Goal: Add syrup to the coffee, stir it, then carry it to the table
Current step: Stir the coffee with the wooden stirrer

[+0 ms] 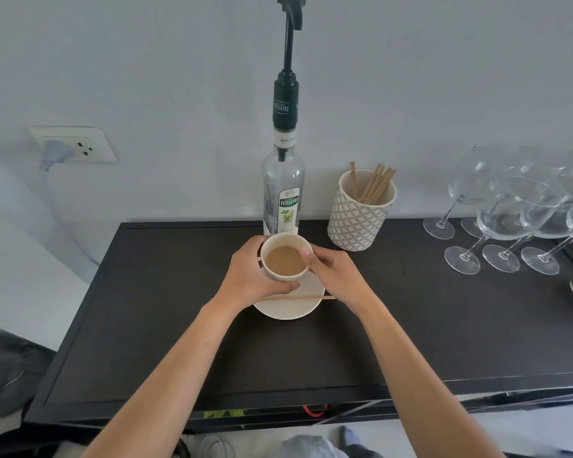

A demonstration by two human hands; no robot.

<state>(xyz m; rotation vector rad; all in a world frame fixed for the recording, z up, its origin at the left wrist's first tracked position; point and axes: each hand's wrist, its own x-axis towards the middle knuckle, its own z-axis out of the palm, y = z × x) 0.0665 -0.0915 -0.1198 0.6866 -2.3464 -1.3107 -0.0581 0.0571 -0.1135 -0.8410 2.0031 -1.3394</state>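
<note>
Your left hand (250, 276) is wrapped around the left side of the small cream paper cup of milky brown coffee (286, 261), fingers curled under its near wall, and your right hand (333, 276) closes on the right side with the thumb on the rim. Both hands hold the cup over the back edge of the round cream saucer (290, 309); whether its base has left the saucer cannot be told. A thin wooden stirrer (298, 298) lies across the saucer's near half, so stirring looks finished and the carry seems to be the step in hand

The cup is light and thin-walled, so it will likely flex if you squeeze, and the coffee sits fairly high. Hold it low on the wall with gentle pressure, keep it level, and keep the thumb clear of the liquid

Just behind the cup stands the clear glass syrup bottle with a dark green pump (283, 193), with the patterned grey-and-white holder of wooden sticks (359, 216) to its right. Clear wine glasses (510, 219) crowd the right end of the dark sideboard (146, 325), so draw the cup back toward you
</note>
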